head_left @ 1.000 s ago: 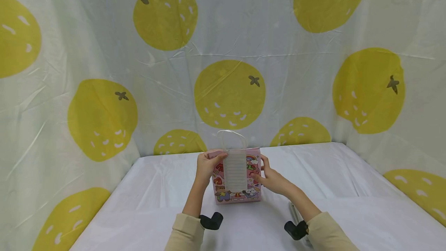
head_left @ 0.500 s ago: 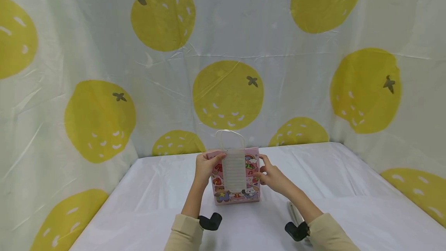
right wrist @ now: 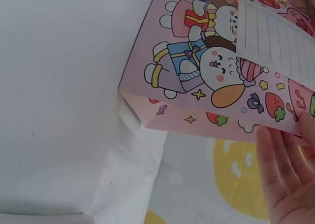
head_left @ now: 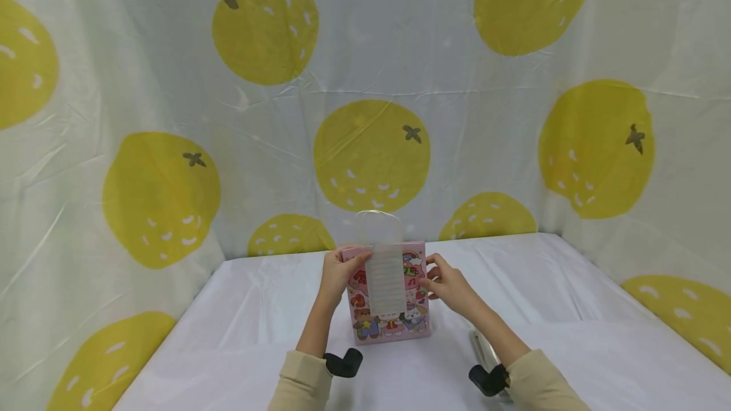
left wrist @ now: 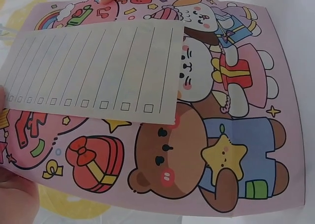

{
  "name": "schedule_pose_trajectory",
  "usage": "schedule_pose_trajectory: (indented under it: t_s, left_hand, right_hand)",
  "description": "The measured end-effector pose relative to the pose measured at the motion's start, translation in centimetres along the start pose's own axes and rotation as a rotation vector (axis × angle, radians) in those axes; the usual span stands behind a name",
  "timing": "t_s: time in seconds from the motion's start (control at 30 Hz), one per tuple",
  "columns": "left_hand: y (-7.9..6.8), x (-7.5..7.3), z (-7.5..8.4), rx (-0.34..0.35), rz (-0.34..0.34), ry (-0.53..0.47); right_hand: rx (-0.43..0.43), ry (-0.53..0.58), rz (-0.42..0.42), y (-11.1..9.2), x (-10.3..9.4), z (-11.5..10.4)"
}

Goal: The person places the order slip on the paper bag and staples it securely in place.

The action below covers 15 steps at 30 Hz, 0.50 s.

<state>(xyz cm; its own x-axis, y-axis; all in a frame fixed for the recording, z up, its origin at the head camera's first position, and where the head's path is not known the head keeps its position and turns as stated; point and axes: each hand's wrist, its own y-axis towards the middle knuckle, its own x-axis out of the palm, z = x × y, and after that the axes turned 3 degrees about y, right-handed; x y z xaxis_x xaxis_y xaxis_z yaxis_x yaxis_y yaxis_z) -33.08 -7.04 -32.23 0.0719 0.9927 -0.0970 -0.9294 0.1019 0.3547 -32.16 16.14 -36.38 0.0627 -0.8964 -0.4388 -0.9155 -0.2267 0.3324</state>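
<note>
Held upright between both hands, long axis running up and down: a pink paper bag (head_left: 394, 327), pinched at the upper left corner by the left hand (head_left: 337, 273) and, slightly lower, at the right edge by the right hand (head_left: 453, 285), thumb in front and fingers round the side. Across the front and nearer the left thumb, a lined paper slip (head_left: 386, 281), covering the bag's middle. Above and between the hands, a thin handle (head_left: 378, 211); beside the right forearm, on the table (head_left: 400, 379), a partly hidden pale object (head_left: 483, 347), too obscured to name.
</note>
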Motion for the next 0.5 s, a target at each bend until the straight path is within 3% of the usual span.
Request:
schedule_pose_trajectory:
  t_s: [0.5]
  left_hand:
    - [-0.2, 0.0, 0.3, -0.037, 0.01, 0.011]
  right_hand:
    - [0.041, -0.286, 0.087, -2.6, -1.6, -0.3]
